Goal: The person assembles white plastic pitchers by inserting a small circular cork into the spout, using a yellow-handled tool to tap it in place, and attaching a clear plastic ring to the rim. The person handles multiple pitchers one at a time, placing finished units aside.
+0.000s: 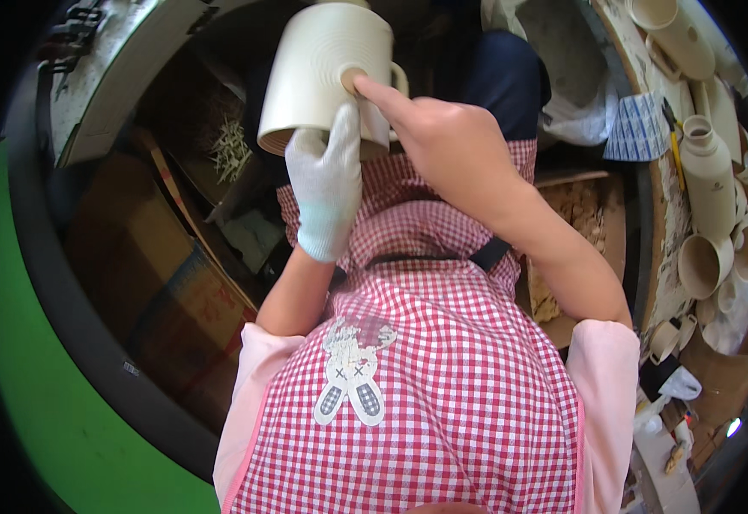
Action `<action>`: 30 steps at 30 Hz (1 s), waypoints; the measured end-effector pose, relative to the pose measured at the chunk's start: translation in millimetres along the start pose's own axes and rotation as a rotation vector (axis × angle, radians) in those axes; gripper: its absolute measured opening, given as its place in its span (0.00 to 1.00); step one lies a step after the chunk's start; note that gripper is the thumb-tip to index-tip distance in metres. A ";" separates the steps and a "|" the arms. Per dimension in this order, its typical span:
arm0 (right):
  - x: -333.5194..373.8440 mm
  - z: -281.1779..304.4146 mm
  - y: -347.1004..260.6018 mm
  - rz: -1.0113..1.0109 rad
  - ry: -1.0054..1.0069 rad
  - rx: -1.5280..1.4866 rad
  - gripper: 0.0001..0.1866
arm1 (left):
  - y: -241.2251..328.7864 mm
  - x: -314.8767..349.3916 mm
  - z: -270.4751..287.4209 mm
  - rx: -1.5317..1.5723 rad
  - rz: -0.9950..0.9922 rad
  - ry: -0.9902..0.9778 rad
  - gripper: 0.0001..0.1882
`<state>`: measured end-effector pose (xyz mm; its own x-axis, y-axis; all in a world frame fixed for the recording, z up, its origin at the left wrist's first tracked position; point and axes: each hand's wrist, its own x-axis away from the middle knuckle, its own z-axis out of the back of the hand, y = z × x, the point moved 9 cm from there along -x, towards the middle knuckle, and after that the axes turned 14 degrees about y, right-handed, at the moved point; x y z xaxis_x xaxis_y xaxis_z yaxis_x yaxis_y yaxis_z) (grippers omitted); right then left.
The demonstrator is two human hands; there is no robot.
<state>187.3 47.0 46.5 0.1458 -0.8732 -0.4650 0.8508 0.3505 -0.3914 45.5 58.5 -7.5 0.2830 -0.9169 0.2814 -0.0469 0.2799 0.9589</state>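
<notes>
A large cream ceramic mug (pixel 327 43) is held tilted above my lap, its open mouth toward the lower left and fine rings on its side. My left hand (pixel 323 176), in a white knitted glove, closes on the mouth's rim; some fingers are hidden inside. The bare right hand (pixel 455 141) stretches its index finger to a small round tan spot (pixel 349 80) on the mug's side. Whether that spot is a loose disc or part of the mug I cannot tell. Its other fingers are mostly hidden, near the mug's handle (pixel 400 80).
Along the right, a worn shelf (pixel 661 206) carries several cream vessels, among them a bottle (pixel 706 176) and a cup (pixel 705 264). A blister pack (pixel 638 128) hangs at its edge. Cardboard (pixel 134 240) stands at the left, and a box of tan scraps (pixel 575 214) is beside my right forearm.
</notes>
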 end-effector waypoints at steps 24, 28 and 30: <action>-29.6 22.5 127.1 -0.963 0.069 -1.301 0.30 | 36.6 -69.2 74.4 0.251 -0.294 0.035 0.18; -36.4 19.1 121.6 -0.952 -0.088 -1.369 0.29 | -22.3 -56.8 43.8 0.322 0.133 -0.379 0.24; -38.1 28.2 151.9 -0.884 -0.085 -1.084 0.31 | -35.7 -52.3 53.9 0.164 0.139 -0.345 0.25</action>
<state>325.3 124.0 27.2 -0.1643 -0.9435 0.2878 -0.1261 -0.2693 -0.9548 -19.3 81.1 -54.5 -0.0735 -0.9230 0.3778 -0.2222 0.3845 0.8960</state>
